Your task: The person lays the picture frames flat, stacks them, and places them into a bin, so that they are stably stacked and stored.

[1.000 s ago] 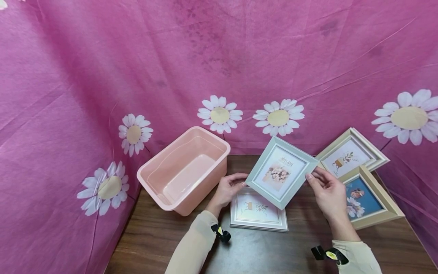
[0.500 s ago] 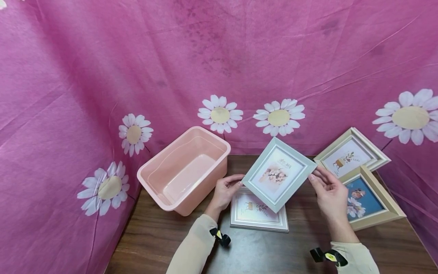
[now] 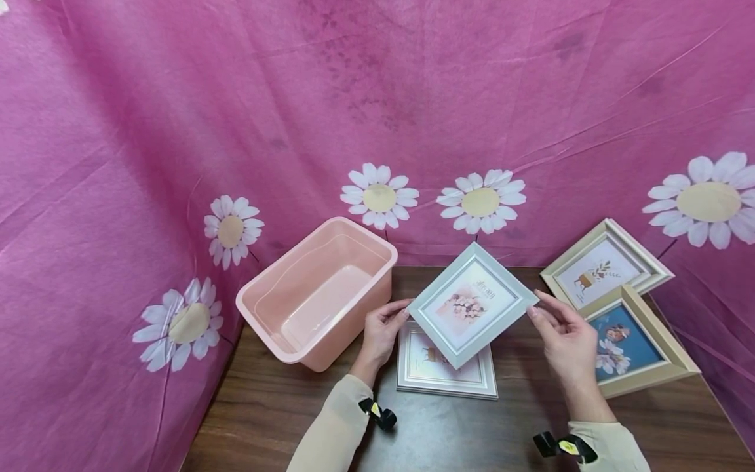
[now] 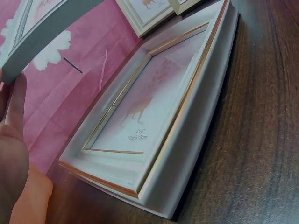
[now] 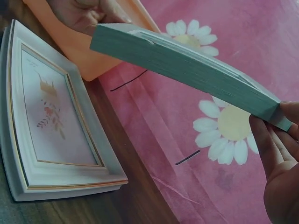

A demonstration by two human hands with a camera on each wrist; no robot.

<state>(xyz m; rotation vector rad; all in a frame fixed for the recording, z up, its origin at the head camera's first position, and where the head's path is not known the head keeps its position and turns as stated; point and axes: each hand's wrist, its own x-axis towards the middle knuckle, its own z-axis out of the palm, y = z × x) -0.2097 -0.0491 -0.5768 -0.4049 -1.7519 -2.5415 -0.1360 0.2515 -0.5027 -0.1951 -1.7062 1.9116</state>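
A pale grey-green picture frame (image 3: 432, 334) with a pink flower print is held up by both hands, its face tilted toward the head camera. My left hand (image 3: 380, 335) pinches its left corner, and my right hand (image 3: 567, 334) pinches the opposite right corner between thumb and fingers. In the right wrist view the frame's green side edge (image 5: 187, 74) spans between the two hands. Below it, apart from it, a white picture frame (image 3: 447, 387) with a thin gold line lies on the table, partly hidden in the head view; its deer print shows in the left wrist view.
A pink plastic bin (image 3: 318, 351) stands left of the hands, with nothing in it. On the right, a cream frame (image 3: 655, 272) lies partly under a beige frame (image 3: 678, 367) with a blue print. Pink flowered cloth (image 3: 413, 98) hangs behind the wooden table (image 3: 448, 436).
The grey-green frame has shifted left and slightly down, and turned a little clockwise. Both hands have moved left with it, keeping their hold on its corners.
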